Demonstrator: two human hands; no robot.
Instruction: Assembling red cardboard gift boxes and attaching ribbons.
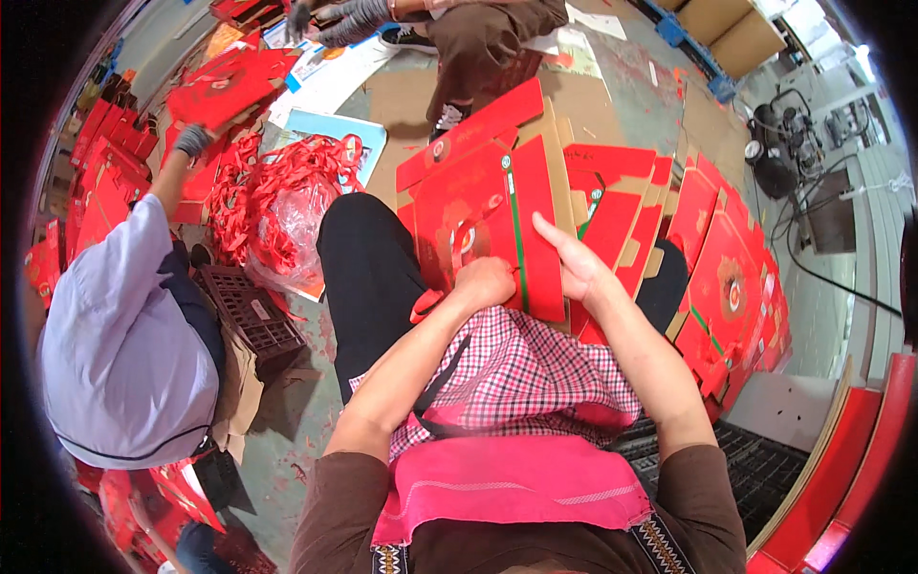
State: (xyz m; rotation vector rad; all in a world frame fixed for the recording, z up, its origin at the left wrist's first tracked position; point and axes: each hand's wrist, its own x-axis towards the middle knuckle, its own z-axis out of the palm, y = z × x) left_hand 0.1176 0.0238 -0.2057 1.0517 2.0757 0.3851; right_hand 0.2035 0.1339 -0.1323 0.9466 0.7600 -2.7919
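Observation:
Across my lap lies a flattened red cardboard box (535,196) with a green stripe and brown inner flaps. My left hand (485,284) is closed in a fist low on its printed panel. A red ribbon (426,304) trails out beside that fist, and a ribbon loop (464,237) stands up from the panel just above it. My right hand (577,260) grips the panel's right edge, thumb raised on the near side and the other fingers mostly hidden. More flat red boxes (612,206) with tan flaps sit behind and to the right of this one.
At the left, a clear bag of red ribbons (287,206) rests near a dark plastic crate (251,311). A co-worker in a pale shirt (134,335) sits there; another person's gloved hand (359,21) is ahead. Stacked red boxes (732,287) lean at right, before a black compressor (784,143).

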